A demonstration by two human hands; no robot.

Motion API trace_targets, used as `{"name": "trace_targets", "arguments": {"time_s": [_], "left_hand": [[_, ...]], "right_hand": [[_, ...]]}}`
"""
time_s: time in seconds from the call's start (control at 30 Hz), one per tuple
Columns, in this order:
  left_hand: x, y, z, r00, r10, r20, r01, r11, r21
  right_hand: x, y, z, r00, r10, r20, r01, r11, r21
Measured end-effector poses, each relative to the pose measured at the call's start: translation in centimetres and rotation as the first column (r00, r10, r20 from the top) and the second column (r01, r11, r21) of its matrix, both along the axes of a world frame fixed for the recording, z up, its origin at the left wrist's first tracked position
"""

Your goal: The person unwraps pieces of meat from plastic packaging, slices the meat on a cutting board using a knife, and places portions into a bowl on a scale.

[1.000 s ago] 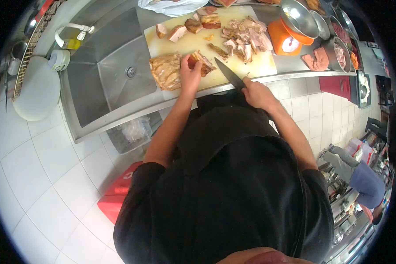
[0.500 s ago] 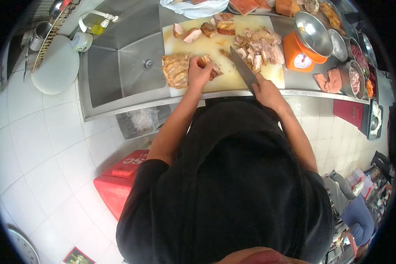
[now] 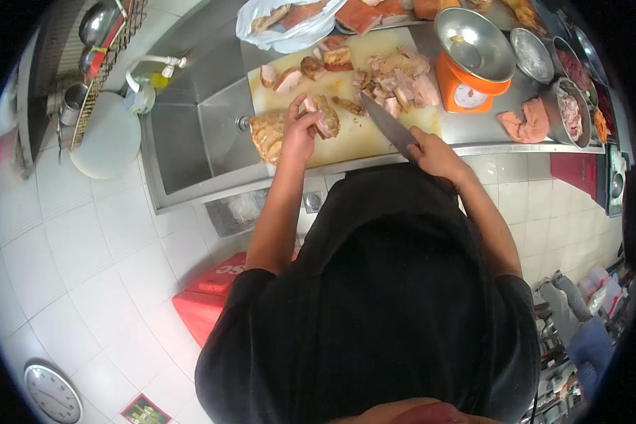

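A piece of roast meat (image 3: 324, 119) is gripped between the thumb and fingers of my left hand (image 3: 301, 131). Beside that hand a larger slab of browned meat (image 3: 266, 138) rests on the left edge of the cutting board (image 3: 360, 145). My right hand (image 3: 434, 152) is wrapped round the handle of a wide-bladed knife (image 3: 389, 126), its blade pointing up and left over the board. The knife tip is close to a small browned strip (image 3: 348, 107) and a heap of chopped meat (image 3: 403, 81). Several meat chunks (image 3: 312, 68) lie along the far side.
To the left is a steel sink (image 3: 184, 134) with a tap (image 3: 166, 63). An orange scale (image 3: 466, 95) carrying a metal bowl (image 3: 475, 44) stands right of the board. A folded pink cloth (image 3: 526, 121) and a meat-filled pot (image 3: 569, 113) are farther right. A white plastic bag (image 3: 287, 32) lies behind.
My left hand has lifted and turned the piece of meat away from the slab. The knife stays in my right hand near the heap. The camera view has shifted slightly.
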State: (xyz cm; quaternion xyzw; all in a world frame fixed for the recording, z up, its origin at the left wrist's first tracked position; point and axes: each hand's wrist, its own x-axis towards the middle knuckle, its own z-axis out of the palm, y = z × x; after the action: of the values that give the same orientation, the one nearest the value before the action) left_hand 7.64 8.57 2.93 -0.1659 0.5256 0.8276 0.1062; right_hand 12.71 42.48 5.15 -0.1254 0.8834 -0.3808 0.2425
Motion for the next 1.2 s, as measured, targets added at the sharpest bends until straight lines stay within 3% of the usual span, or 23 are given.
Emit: {"name": "trace_targets", "arguments": {"time_s": [0.07, 0.27, 0.47, 0.6, 0.7, 0.77, 0.9, 1.0, 1.1, 1.13, 1.2], "left_hand": [[-1.1, 0.4, 1.0, 0.996, -0.042, -0.082, 0.055, 0.985, 0.161], [-3.6, 4.5, 6.6, 0.981, -0.099, -0.167, 0.153, 0.923, 0.354], [-5.5, 5.8, 6.4, 0.966, -0.144, -0.214, 0.205, 0.933, 0.296], [-6.6, 5.4, 4.7, 0.975, -0.146, -0.167, 0.147, 0.989, -0.006], [-7.3, 6.0, 5.1, 0.984, -0.154, -0.093, 0.121, 0.949, -0.293], [-8.4, 6.5, 5.5, 0.984, -0.153, -0.094, 0.100, 0.901, -0.421], [-12.0, 8.8, 7.4, 0.979, -0.133, -0.151, 0.043, 0.872, -0.488], [-16.4, 10.2, 7.9, 0.960, -0.212, -0.182, 0.072, 0.817, -0.572], [-21.0, 13.0, 8.1, 0.922, -0.239, -0.306, -0.004, 0.782, -0.623], [-22.1, 14.0, 9.0, 0.941, -0.252, -0.228, 0.048, 0.762, -0.645], [-25.4, 16.0, 8.8, 0.927, -0.277, -0.252, 0.023, 0.715, -0.699]], "right_hand": [[-0.2, 0.4, 0.4, 0.999, 0.001, 0.037, -0.001, 1.000, -0.010], [-0.1, 2.8, 0.4, 1.000, -0.002, 0.006, 0.002, 0.997, -0.071], [0.1, 4.8, 0.5, 1.000, 0.021, 0.010, -0.020, 0.998, -0.066], [-0.2, 5.6, -0.6, 0.999, 0.037, -0.011, -0.037, 0.999, -0.034], [-0.1, 6.0, -1.6, 0.992, 0.062, -0.112, -0.067, 0.997, -0.046], [-0.6, 6.1, -1.9, 0.992, 0.105, -0.065, -0.108, 0.993, -0.040], [-0.9, 6.6, -2.5, 0.991, 0.125, -0.044, -0.128, 0.987, -0.092], [-0.8, 7.1, -1.8, 0.994, 0.112, 0.001, -0.111, 0.992, -0.067], [-0.1, 8.0, -2.0, 0.995, 0.097, -0.008, -0.097, 0.994, -0.044], [0.1, 8.3, -1.9, 0.996, 0.090, 0.012, -0.089, 0.995, -0.041], [0.7, 8.8, -2.2, 0.998, 0.061, 0.019, -0.060, 0.997, -0.055]]}}
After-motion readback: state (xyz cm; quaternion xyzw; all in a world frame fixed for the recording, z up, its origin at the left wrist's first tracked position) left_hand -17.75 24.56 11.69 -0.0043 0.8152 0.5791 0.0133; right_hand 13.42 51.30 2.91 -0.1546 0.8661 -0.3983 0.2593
